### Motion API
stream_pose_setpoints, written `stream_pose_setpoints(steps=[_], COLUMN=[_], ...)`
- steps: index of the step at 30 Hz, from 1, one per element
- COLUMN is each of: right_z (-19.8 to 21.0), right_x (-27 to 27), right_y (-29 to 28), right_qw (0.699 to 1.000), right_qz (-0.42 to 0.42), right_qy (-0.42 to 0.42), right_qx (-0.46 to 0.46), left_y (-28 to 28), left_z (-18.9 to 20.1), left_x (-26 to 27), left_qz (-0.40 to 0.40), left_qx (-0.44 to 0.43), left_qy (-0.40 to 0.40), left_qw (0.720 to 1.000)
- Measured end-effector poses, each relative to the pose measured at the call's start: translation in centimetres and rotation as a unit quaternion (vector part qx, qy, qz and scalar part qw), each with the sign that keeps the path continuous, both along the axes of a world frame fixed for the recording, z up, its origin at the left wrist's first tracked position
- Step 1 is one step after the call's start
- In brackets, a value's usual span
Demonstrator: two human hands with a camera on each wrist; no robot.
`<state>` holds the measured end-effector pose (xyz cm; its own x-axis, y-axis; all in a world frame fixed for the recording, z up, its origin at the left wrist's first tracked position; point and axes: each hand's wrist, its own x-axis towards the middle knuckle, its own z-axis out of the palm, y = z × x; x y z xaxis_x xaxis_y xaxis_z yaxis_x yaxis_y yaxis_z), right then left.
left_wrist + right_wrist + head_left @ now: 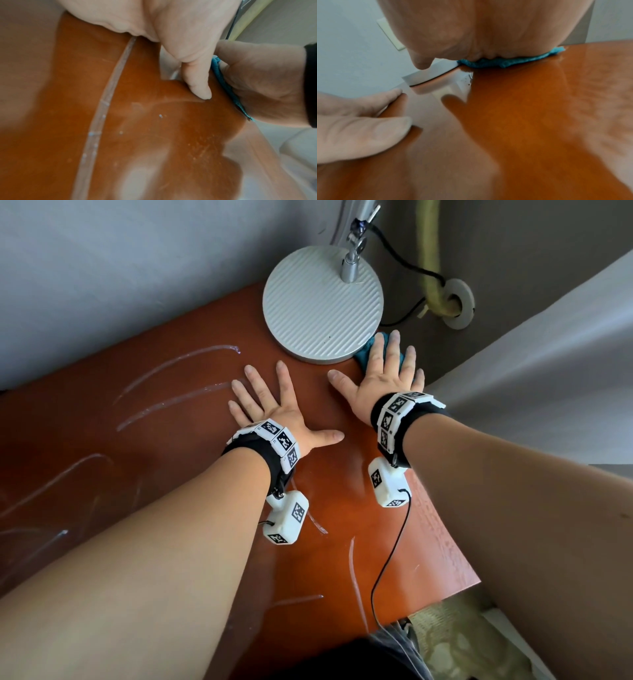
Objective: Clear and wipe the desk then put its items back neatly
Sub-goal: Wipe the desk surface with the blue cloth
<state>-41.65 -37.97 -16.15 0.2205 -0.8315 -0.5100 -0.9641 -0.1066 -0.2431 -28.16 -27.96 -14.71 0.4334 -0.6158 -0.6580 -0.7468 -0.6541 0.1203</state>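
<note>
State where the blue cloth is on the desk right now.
In the head view the blue cloth lies flat under the right hand at the desk's far right corner, right beside the lamp base.

Black wristbands [407, 422] carry white marker-printed blocks and thin black cables.

I note: desk [171, 460] glossy reddish-brown, pale streaks; cloth [364, 356] teal; lamp base [318, 309] silver-grey, diagonal ribbing.
</note>
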Motion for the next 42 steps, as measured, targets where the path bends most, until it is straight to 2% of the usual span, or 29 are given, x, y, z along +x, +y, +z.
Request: stream_pose_setpoints(steps=[6,13,25,32,35,42], right_z=[0.1,-0.2,-1.1,-1.1,-0.9,-0.8], right_x=[-1.4,-5.1,-15.7,-16.3,-14.8,-11.4], right_y=[2.0,9.4,20.2,24.3,25.8,26.3], right_qw=[0.999,0.998,0.983,0.96,0.962,0.986], right_qz=[0.04,0.029,-0.168,-0.27,-0.262,-0.139], right_qy=[0.013,0.045,0.064,0.066,0.07,0.086], right_qx=[-0.024,-0.04,-0.032,-0.028,-0.026,-0.023], left_y=[0.0,0.2,1.8,4.5,6.0,7.4], left_z=[-0.1,0.3,0.9,0.0,-0.1,-1.4], left_x=[-0.4,-0.5,-0.5,-0.6,0.2,2.5], left_qz=[0.0,-0.023,-0.073,-0.079,-0.094,-0.141], left_qx=[-0.013,-0.012,-0.029,-0.073,-0.09,-0.108], left_qy=[-0.022,-0.038,-0.078,-0.058,-0.027,0.003], left_qw=[1.0,0.999,0.994,0.993,0.991,0.984])
